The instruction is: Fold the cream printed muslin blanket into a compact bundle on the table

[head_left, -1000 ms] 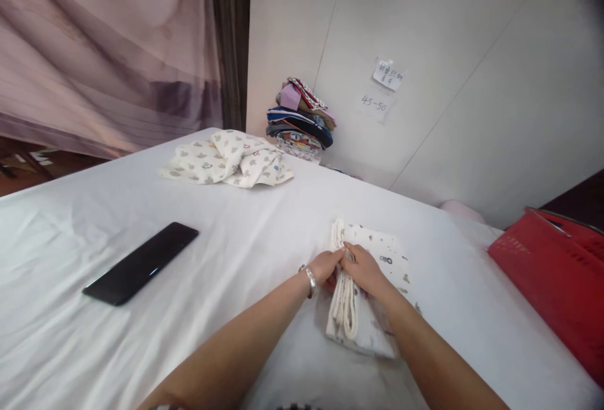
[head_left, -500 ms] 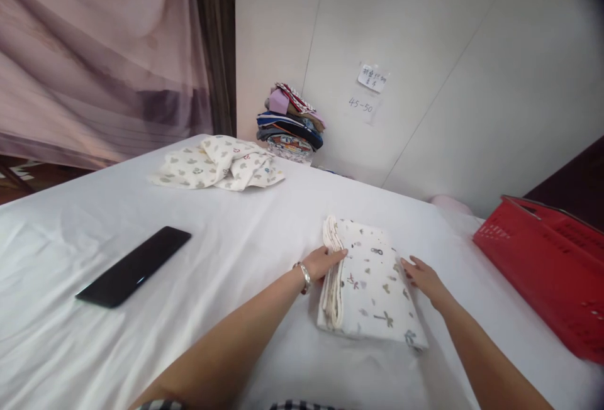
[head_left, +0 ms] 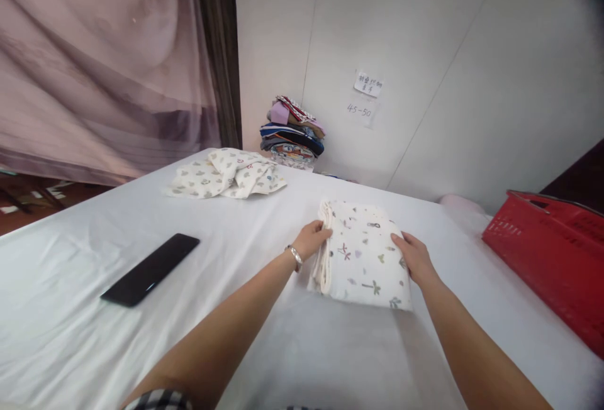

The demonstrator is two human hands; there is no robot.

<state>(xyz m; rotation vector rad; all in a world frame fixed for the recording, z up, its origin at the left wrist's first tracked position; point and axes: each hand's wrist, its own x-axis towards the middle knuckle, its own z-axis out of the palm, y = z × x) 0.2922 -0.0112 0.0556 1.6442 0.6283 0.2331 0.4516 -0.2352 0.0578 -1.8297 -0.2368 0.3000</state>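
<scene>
A folded white cloth (head_left: 361,259) with small printed trees and leaves is between my two hands over the white-covered table (head_left: 264,341). My left hand (head_left: 311,238), with a bracelet at the wrist, grips its left side, where several layers show, thumb on top. On the opposite side my right hand (head_left: 415,254) grips the right edge, thumb on top and fingers hidden below. Whether the cloth is fully lifted or partly resting I cannot tell.
A crumpled patterned cloth (head_left: 226,174) lies at the back left. Nearer, on the left, is a flat black object (head_left: 151,268). A red basket (head_left: 547,259) stands at the right edge. Folded fabrics (head_left: 292,136) are stacked by the wall behind the table.
My right hand has closed on the cloth's right edge, where its fingers were apart before. Both hands and the cloth have moved forward, away from me. The view has shifted slightly.
</scene>
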